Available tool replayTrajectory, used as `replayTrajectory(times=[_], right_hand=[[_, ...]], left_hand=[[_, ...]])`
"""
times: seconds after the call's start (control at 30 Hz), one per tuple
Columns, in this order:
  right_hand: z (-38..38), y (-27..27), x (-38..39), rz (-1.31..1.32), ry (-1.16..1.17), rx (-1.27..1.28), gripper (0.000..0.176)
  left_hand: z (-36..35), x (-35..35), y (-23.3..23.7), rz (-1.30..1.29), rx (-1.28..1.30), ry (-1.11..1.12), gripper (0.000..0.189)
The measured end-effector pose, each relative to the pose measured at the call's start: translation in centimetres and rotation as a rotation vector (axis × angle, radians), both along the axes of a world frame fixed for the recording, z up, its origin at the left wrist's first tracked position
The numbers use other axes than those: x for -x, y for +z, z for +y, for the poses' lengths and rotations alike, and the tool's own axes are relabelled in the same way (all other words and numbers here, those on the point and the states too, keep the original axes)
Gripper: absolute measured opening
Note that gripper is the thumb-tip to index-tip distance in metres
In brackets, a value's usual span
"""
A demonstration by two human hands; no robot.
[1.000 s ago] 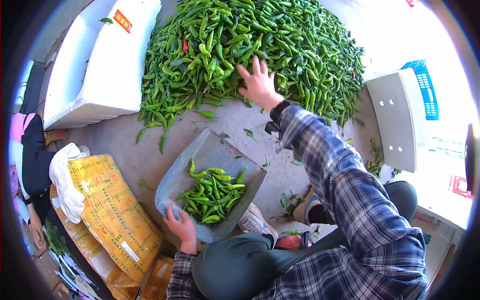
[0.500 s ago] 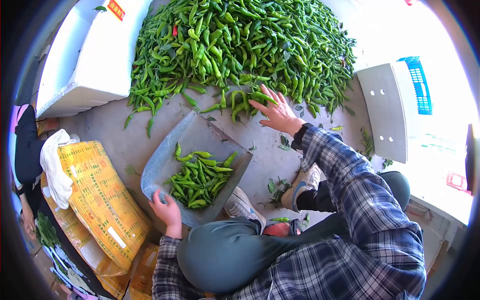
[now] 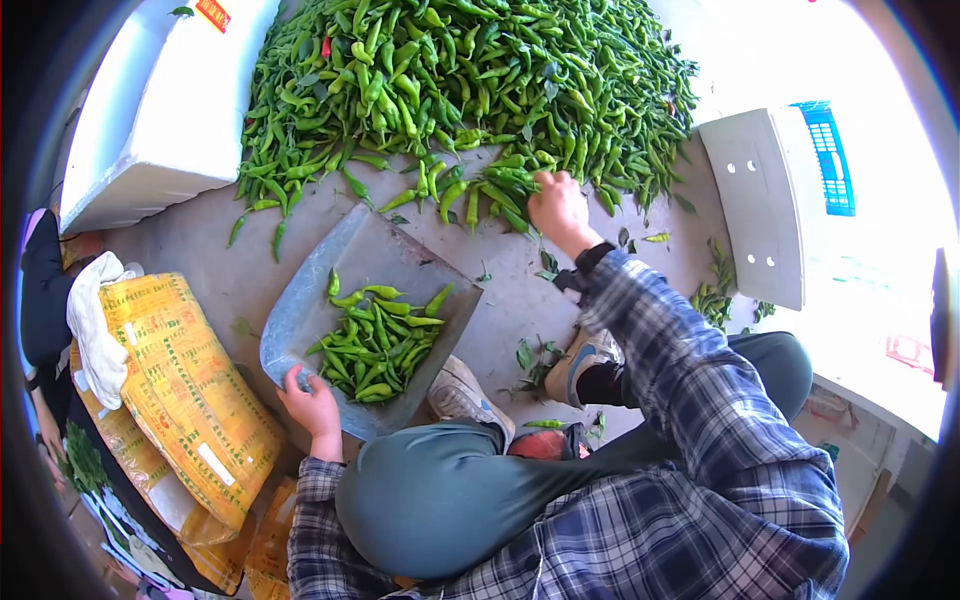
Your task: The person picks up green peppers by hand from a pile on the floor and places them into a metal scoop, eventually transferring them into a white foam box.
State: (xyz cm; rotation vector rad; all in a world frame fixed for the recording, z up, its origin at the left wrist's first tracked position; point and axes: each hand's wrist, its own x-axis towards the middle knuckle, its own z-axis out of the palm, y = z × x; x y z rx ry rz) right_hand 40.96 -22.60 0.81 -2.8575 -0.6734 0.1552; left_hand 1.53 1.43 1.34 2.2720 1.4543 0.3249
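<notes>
A grey metal scoop lies tilted on the floor with a small heap of green peppers in it. My left hand grips the scoop's near left edge, thumb over the rim. At the front edge of the big pile of green peppers, my right hand is curled over several peppers, its fingertips bent down and partly hidden. One red pepper shows at the pile's upper left.
A white foam box stands at the upper left, with yellow taped cardboard and a white cloth below it. Another person's hand shows at far left. A white panel and blue crate are right.
My right hand has gone from spread fingers to curled ones at the peppers by the pile's edge. My left hand keeps its grip on the scoop. The whole view has shifted slightly.
</notes>
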Motion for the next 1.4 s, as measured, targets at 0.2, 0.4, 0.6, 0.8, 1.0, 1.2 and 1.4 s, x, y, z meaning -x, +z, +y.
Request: replayTrajectory(times=[0.2,0.4,0.6,0.8,1.0,1.2,1.4], right_hand=[[1.2,-2.4,6.8,0.220,0.385,0.064,0.039],[0.6,-1.4,2.3,0.255,0.120,-0.063,0.015],[6.2,-0.6,1.3,0.134,0.482,-0.092,0.013],[7.9,-2.4,3.3,0.187,0.382,0.220,0.019],[6.5,-0.7,2.0,0.217,0.244,0.090,0.022],[11.2,-1.3,3.8,0.139,0.675,0.203,0.024],[10.0,-2.5,4.2,0.188,0.686,0.215,0.025]], left_hand=[[0.1,-0.2,0.2,0.028,0.030,0.037,0.027],[0.0,0.0,0.0,0.034,0.019,0.024,0.026],[0.0,0.1,-0.1,0.027,0.026,0.024,0.026],[0.0,0.0,0.0,-0.009,0.008,0.018,0.025],[-0.2,-0.1,0.3,-0.012,0.005,-0.001,0.025],[0.0,-0.3,0.4,-0.023,-0.042,-0.043,0.023],[0.2,0.0,0.1,-0.026,-0.025,-0.032,0.023]])
